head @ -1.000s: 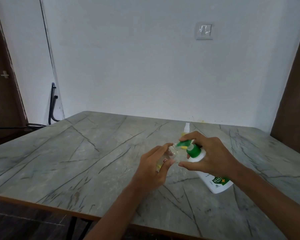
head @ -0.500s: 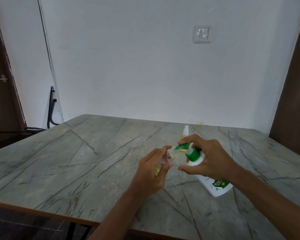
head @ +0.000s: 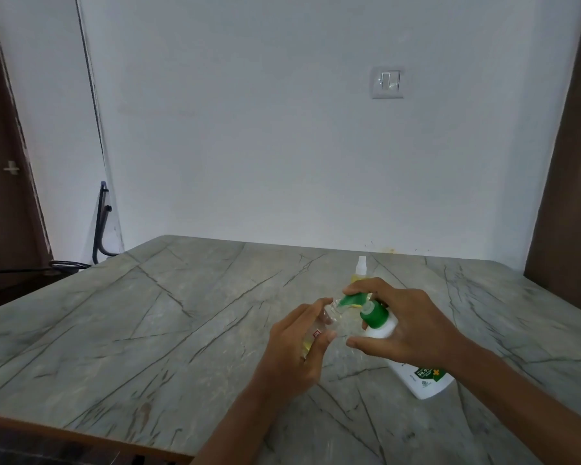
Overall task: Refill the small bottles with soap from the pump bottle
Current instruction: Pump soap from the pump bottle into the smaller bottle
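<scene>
My left hand [head: 296,347] grips a small clear bottle [head: 329,317], tilted, its open mouth up against the green nozzle. My right hand [head: 403,327] holds the white pump bottle [head: 423,377] with the green pump head [head: 371,313]; the forefinger lies on top of the pump and the thumb is under the neck. The pump bottle leans to the left with its base on the table. A second small bottle [head: 361,268] with a white spray cap and yellowish contents stands upright just behind my right hand.
The grey marbled table [head: 148,330] reaches to a white wall; its wooden front edge runs along the bottom left. A dark door stands at the left, a black metal frame leans by the table's far left corner, and a brown panel rises at the right.
Both hands keep the same hold on the bottles. The view has tilted slightly, so the hands sit a little lower in the picture.
</scene>
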